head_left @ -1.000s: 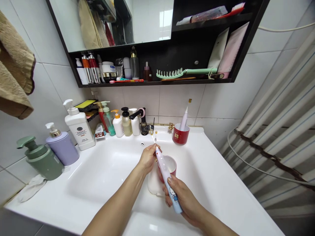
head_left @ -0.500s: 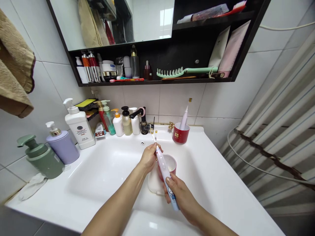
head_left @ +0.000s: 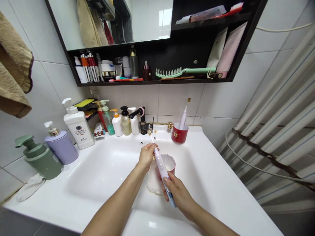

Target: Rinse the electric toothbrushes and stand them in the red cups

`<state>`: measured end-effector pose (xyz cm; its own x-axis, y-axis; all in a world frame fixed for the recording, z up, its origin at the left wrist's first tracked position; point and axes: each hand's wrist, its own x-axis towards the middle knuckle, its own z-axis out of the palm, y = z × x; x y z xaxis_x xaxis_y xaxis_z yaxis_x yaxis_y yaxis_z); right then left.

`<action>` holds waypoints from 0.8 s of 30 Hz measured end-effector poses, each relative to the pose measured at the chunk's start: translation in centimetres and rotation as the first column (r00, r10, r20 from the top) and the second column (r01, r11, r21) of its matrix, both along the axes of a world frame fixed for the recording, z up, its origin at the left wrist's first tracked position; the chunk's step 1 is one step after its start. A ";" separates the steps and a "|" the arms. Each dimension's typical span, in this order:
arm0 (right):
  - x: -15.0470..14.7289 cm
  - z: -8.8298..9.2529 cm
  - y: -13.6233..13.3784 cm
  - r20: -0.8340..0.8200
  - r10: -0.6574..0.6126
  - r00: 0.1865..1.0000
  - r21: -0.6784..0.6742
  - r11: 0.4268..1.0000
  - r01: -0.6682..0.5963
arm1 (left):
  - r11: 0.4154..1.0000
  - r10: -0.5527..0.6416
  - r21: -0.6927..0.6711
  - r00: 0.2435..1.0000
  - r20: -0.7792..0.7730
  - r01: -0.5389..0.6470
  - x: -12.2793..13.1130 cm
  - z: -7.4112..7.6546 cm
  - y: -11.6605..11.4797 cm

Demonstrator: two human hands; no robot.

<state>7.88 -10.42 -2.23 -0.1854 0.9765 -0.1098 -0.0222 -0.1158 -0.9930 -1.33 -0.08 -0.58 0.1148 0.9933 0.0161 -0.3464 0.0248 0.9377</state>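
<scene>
Over the white sink, an electric toothbrush [head_left: 161,165] with a pale pink and blue handle slants up toward the faucet. Low on the handle, my right hand [head_left: 178,190] is wrapped round it. At the upper end, my left hand [head_left: 147,156] pinches the base of the white brush head [head_left: 151,136], and its bristles stick out past the fingers. Behind the handle, a red cup [head_left: 170,162] with a white inside stands on a whitish tray [head_left: 152,185] in the basin. A small gold-coloured item shows beside the left fingers; I cannot make out what it is.
A second red cup [head_left: 180,135] holding another electric toothbrush [head_left: 183,119] stands at the sink's back right. The black faucet [head_left: 142,121] rises behind the basin, with several pump bottles [head_left: 118,124] to its left. A dark mirror cabinet [head_left: 147,82] hangs above.
The brush head has tipped slightly left and its bristles look turned. Both hands keep their hold on the toothbrush; the whole view has shifted a little.
</scene>
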 end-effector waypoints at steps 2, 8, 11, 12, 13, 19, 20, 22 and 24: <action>0.1 0.1 0.0 -0.040 0.030 0.999 -0.012 0.999 -0.031 | 1.000 0.002 -0.007 1.000 0.013 -0.002 0.0 0.2 -0.2; 0.4 0.8 0.5 -0.151 -0.064 0.986 0.055 0.996 0.073 | 0.977 -0.198 -0.051 0.974 0.113 0.205 1.3 0.9 -2.6; 1.2 1.0 1.0 -0.164 -0.119 0.979 0.143 0.979 0.143 | 0.876 -0.480 -0.072 0.877 -0.012 0.478 1.9 0.8 -3.8; 1.6 1.0 1.2 -0.143 -0.124 0.982 0.159 0.976 0.146 | 0.846 -0.531 -0.075 0.846 -0.042 0.527 2.0 0.9 -4.0; 2.1 1.0 1.4 -0.110 -0.134 0.985 0.171 0.974 0.151 | 0.837 -0.547 -0.062 0.836 -0.052 0.544 2.0 1.0 -4.2; 5.2 2.2 2.7 -0.112 -0.408 0.906 0.237 0.875 0.423 | 0.805 -0.594 -0.016 0.804 -0.044 0.594 1.5 1.8 -5.6; 5.5 2.5 2.7 -0.172 -0.398 0.901 0.218 0.877 0.429 | 0.769 -0.640 -0.057 0.766 -0.064 0.637 1.5 1.7 -5.9; 5.9 3.2 2.5 -0.267 -0.324 0.908 0.171 0.911 0.375 | 0.705 -0.709 -0.128 0.699 -0.097 0.697 1.6 1.3 -6.7; 6.0 3.6 2.2 -0.299 -0.274 0.914 0.133 0.936 0.325 | 0.678 -0.734 -0.162 0.669 -0.115 0.717 1.8 0.8 -7.2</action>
<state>13.84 -8.24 1.37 0.1208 0.9893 0.0817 -0.2993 0.1148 -0.9472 0.50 -7.30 0.27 0.7918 0.5899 -0.1585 -0.0289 0.2954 0.9549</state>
